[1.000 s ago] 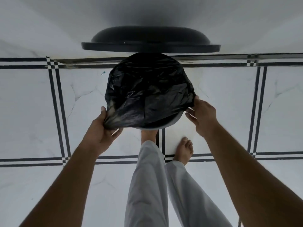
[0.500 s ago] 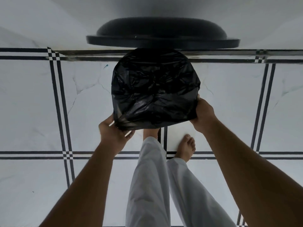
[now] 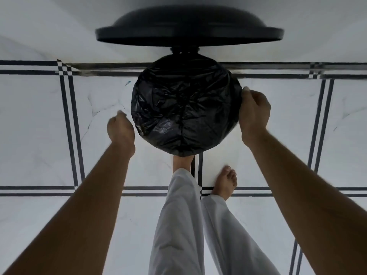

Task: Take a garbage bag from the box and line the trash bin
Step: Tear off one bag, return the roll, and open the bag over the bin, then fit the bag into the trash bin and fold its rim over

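Note:
A black garbage bag [image 3: 184, 108] is spread over the round mouth of the trash bin, its crinkled plastic covering the rim all round and hiding the bin itself. The bin's black lid [image 3: 188, 30] stands raised behind it, against the wall. My right hand [image 3: 254, 112] grips the bag's edge at the right side of the rim, thumb on top. My left hand [image 3: 120, 129] is blurred, fingers curled, just left of the bin and apart from the bag. No box is in view.
White marble floor tiles [image 3: 39, 126] with dark double border lines surround the bin. My left foot [image 3: 182, 161] is partly hidden under the bin's front edge; my right foot [image 3: 226, 181] stands beside it. A white wall [image 3: 49, 26] rises directly behind.
Both hands pulled the bag's edge down over the front of the rim, so the bag now sits round and taut. My left hand has let go and moved off to the left.

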`<act>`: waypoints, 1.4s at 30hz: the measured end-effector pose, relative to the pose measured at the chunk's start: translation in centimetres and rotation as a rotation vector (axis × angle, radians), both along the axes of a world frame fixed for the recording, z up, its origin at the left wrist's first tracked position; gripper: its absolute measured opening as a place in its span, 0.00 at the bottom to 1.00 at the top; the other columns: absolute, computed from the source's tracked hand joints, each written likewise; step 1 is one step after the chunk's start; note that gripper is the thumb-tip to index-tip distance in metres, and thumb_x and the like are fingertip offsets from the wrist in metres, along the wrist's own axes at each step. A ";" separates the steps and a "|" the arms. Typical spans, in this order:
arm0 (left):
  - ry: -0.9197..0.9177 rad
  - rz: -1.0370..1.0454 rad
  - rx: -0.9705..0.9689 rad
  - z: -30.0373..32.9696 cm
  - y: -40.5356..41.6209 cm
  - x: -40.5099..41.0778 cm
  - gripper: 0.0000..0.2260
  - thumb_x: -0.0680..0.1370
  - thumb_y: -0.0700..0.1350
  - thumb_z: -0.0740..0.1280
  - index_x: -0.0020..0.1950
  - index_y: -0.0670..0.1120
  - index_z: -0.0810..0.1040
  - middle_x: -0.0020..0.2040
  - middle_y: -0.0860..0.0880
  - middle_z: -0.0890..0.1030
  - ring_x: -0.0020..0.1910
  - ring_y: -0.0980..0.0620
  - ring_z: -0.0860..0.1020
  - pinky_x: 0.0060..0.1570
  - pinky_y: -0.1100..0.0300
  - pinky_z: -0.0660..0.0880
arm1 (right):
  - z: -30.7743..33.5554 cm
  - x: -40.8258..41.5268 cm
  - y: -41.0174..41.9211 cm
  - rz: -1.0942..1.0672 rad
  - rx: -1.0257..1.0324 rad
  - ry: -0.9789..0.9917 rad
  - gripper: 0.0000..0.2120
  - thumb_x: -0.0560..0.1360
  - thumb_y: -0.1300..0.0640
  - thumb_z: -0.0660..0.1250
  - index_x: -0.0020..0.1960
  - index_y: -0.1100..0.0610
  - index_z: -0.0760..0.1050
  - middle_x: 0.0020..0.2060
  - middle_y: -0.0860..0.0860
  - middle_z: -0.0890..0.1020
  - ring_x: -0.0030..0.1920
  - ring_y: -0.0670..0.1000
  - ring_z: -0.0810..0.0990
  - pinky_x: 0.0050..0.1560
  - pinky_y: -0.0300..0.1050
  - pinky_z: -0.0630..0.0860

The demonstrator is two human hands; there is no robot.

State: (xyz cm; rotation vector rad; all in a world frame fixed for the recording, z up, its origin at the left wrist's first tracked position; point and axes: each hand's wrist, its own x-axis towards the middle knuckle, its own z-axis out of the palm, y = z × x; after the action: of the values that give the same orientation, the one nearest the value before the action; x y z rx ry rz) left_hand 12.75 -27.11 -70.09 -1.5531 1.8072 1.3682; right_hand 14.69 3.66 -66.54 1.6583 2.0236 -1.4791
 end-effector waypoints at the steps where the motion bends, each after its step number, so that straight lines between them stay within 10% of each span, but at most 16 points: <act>1: 0.098 -0.071 -0.082 0.7 0.1 -0.6 0.12 0.86 0.55 0.62 0.50 0.51 0.79 0.52 0.52 0.83 0.53 0.49 0.80 0.58 0.53 0.77 | 0.8 0.0 -0.7 0.054 0.088 0.061 0.16 0.83 0.41 0.67 0.63 0.49 0.84 0.58 0.44 0.85 0.58 0.45 0.83 0.56 0.36 0.76; 7: 0.096 -0.419 0.101 3.1 3.4 -3.1 0.30 0.87 0.68 0.49 0.71 0.54 0.83 0.64 0.53 0.84 0.64 0.51 0.81 0.66 0.52 0.75 | 1.8 -0.6 -4.5 0.307 -0.031 0.090 0.23 0.89 0.40 0.55 0.79 0.47 0.74 0.71 0.45 0.82 0.65 0.46 0.76 0.67 0.46 0.70; 13: 0.093 -0.353 0.061 1.6 1.7 -6.0 0.18 0.84 0.60 0.67 0.44 0.47 0.83 0.49 0.51 0.85 0.51 0.50 0.83 0.58 0.51 0.80 | -1.0 -3.5 -2.2 0.217 -0.151 -0.114 0.29 0.88 0.36 0.52 0.72 0.51 0.82 0.66 0.53 0.85 0.68 0.58 0.81 0.75 0.57 0.75; 21: -0.114 -0.462 0.093 1.7 2.3 -9.7 0.11 0.85 0.43 0.62 0.44 0.48 0.79 0.39 0.51 0.78 0.38 0.52 0.76 0.38 0.57 0.76 | -1.6 -3.8 -1.6 0.356 -0.126 -0.122 0.31 0.87 0.33 0.49 0.72 0.49 0.83 0.65 0.51 0.85 0.67 0.57 0.81 0.75 0.58 0.76; 25: -0.115 -0.533 -0.029 1.6 2.6 -10.4 0.05 0.83 0.41 0.64 0.51 0.46 0.80 0.49 0.48 0.82 0.46 0.47 0.81 0.47 0.54 0.78 | -1.7 -3.4 -1.8 0.386 -0.086 -0.121 0.33 0.88 0.32 0.46 0.76 0.49 0.80 0.69 0.53 0.83 0.71 0.58 0.79 0.76 0.58 0.74; 30: 0.490 -0.530 -0.523 3.8 4.7 -6.6 0.13 0.84 0.54 0.64 0.54 0.45 0.81 0.45 0.52 0.82 0.46 0.51 0.80 0.47 0.57 0.72 | -1.3 -3.6 -2.1 0.382 -0.092 -0.133 0.35 0.87 0.31 0.45 0.76 0.48 0.79 0.71 0.53 0.83 0.72 0.59 0.79 0.77 0.61 0.73; 35: 0.809 -1.351 -0.472 2.7 8.9 -2.4 0.12 0.87 0.50 0.65 0.51 0.44 0.82 0.45 0.46 0.83 0.45 0.47 0.80 0.41 0.54 0.75 | -1.6 -3.5 -2.0 0.421 -0.068 -0.116 0.34 0.89 0.34 0.44 0.76 0.51 0.79 0.70 0.54 0.83 0.71 0.58 0.79 0.76 0.58 0.74; 39: 0.015 -1.684 -0.352 -2.4 8.9 -2.9 0.35 0.79 0.59 0.72 0.84 0.53 0.67 0.81 0.41 0.70 0.80 0.34 0.68 0.79 0.39 0.66 | -2.2 -3.2 -2.2 0.441 -0.033 -0.107 0.33 0.90 0.35 0.44 0.74 0.51 0.79 0.67 0.52 0.84 0.69 0.57 0.80 0.74 0.56 0.74; 42: -0.339 -1.766 -0.278 -5.7 8.2 -3.3 0.48 0.75 0.67 0.73 0.89 0.51 0.58 0.88 0.40 0.61 0.86 0.34 0.59 0.86 0.42 0.58 | -3.0 -3.2 -2.3 0.470 -0.017 -0.105 0.34 0.89 0.34 0.42 0.74 0.51 0.78 0.66 0.52 0.85 0.69 0.57 0.81 0.74 0.58 0.75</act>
State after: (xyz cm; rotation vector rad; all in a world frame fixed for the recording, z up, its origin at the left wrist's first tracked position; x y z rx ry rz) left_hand 9.46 -18.92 -75.76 0.1401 2.0375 -0.0227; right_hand 11.48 1.40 -69.57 1.1151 2.1382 -1.2115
